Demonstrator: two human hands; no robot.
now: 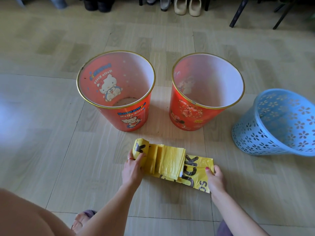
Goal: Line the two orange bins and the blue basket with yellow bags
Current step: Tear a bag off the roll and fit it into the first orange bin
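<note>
Two orange bins stand upright and unlined on the floor: the left orange bin (122, 114) with cartoon prints, the right orange bin (185, 116) beside it. A blue basket (272, 132) with flower cut-outs sits at the right, tilted. In front of the bins lies a yellow bag roll (172, 161), partly unrolled, with black letters. My left hand (133, 165) grips its rolled end. My right hand (215, 176) pinches the loose end of the outermost yellow bag.
Shoes (186, 5) are lined up at the far wall, with dark chair legs (238, 12) at the back right. My knee (25, 217) and a slippered foot (83, 218) fill the lower left. Pale tiled floor surrounds the bins.
</note>
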